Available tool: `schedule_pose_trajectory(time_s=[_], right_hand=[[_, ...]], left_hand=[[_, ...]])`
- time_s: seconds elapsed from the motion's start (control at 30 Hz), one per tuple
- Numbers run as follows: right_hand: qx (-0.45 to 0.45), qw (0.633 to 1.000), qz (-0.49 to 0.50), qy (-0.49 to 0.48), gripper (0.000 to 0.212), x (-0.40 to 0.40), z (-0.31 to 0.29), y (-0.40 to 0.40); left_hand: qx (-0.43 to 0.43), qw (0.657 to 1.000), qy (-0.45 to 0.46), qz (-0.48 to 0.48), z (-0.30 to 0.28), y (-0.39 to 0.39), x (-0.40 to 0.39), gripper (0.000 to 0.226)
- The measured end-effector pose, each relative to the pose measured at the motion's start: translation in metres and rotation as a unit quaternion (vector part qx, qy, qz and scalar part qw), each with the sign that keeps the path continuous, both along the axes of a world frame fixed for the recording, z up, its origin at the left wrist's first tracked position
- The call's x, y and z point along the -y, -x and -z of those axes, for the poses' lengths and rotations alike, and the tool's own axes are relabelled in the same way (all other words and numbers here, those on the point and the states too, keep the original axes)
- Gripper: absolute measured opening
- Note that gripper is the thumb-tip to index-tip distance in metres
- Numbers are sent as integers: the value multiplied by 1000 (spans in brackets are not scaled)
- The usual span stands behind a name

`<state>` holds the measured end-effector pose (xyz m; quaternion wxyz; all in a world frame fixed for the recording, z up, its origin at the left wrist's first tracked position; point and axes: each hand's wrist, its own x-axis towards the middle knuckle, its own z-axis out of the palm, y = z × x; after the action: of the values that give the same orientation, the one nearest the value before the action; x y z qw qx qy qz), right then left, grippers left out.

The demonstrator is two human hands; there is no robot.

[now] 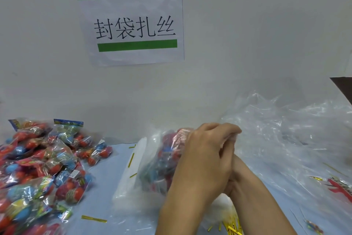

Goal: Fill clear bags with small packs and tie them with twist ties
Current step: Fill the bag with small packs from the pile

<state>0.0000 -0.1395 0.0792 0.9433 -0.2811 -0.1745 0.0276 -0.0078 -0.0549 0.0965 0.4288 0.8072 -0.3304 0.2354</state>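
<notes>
Mid-table, both hands — left hand (202, 160), right hand (231, 179) — grip filled clear bag (158, 162).

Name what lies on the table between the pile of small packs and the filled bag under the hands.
In the head view, a stack of flat clear bags with gold twist ties on the blue table.

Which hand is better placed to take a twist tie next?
Probably the right hand: the twist tie pile lies just under its forearm, while the left hand grips the bag.
</notes>
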Motion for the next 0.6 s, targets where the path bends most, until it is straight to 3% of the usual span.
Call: schedule_pose_trajectory(time_s=[0.03,0.07,0.1,0.13,0.23,0.3,0.37,0.43,0.5,0.6], right_hand=[[-18,996,74,36,34,1,0,0],[34,994,79,66,28,-5,4,-2],[19,994,17,102,23,-3,5,-4],[-25,987,45,154,20,1,5,-9],[-131,962,114,209,32,15,11,-22],[-167,956,141,197,37,14,9,-23],[-192,950,161,187,41,12,9,-23],[-201,949,159,184,34,11,7,-21],[-208,949,150,181,31,8,4,-19],[-184,955,134,190,39,3,1,-16]], left_hand=[[3,1000,10,3,1,0,1,27],[-2,1000,18,6,2,0,2,31],[-15,999,37,6,3,1,1,37],[-25,998,66,-8,4,0,1,41],[-39,969,151,-192,12,-11,-3,43],[-149,919,213,-295,21,-22,-11,43],[-287,874,264,-289,33,-32,-18,47],[-367,846,302,-244,43,-38,-22,45],[-383,839,327,-207,49,-40,-20,34],[-325,863,344,-177,55,-38,-12,22]])
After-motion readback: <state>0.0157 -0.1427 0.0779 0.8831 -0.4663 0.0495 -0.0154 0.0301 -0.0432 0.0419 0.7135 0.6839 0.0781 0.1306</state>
